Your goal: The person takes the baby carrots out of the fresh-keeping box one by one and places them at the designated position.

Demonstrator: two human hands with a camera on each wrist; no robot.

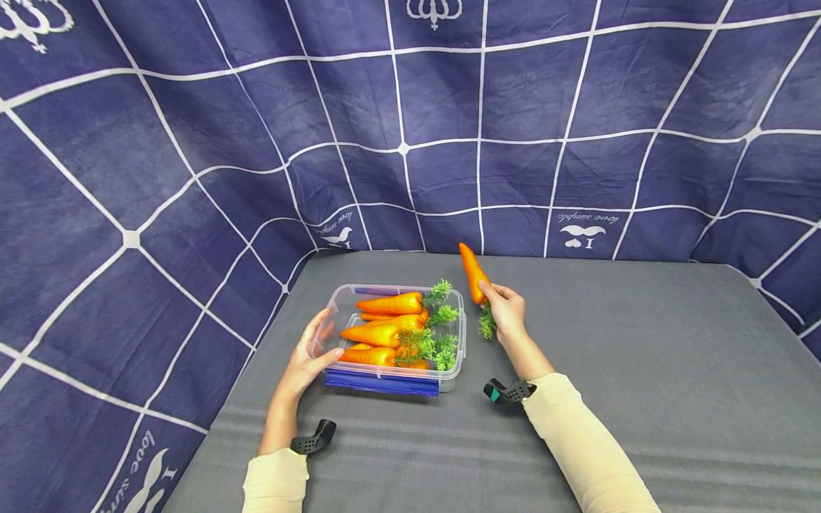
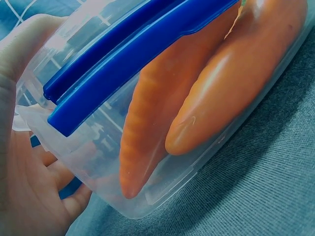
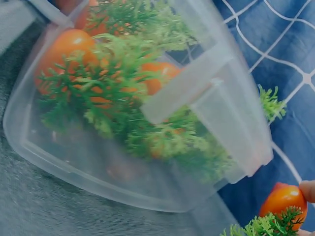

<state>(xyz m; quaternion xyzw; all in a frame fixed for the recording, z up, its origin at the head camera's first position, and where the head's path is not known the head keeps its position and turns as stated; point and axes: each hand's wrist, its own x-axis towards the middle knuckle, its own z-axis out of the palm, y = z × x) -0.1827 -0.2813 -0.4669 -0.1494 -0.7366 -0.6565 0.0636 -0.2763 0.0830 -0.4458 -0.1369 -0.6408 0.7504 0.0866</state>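
Observation:
A clear plastic box [image 1: 385, 372] with blue latches stands on the grey table at centre left, its top uncovered. Several orange toy carrots [image 1: 385, 333] lie in it, tips to the left and green leafy tops to the right. My left hand [image 1: 304, 362] grips the box's left end, thumb at the front rim. Through the clear wall [image 2: 101, 162], the left wrist view shows its fingers spread behind. Right of the box, my right hand [image 1: 509, 313] pinches another carrot [image 1: 473, 272] near its leafy end, tip pointing away. In the right wrist view that carrot [image 3: 283, 200] is partly cut off.
The grey table [image 1: 641, 370] extends to the right of the box and in front of it. A blue cloth [image 1: 513, 92] with white grid lines hangs behind and along the left side. Each wrist wears a black camera strap [image 1: 509, 391].

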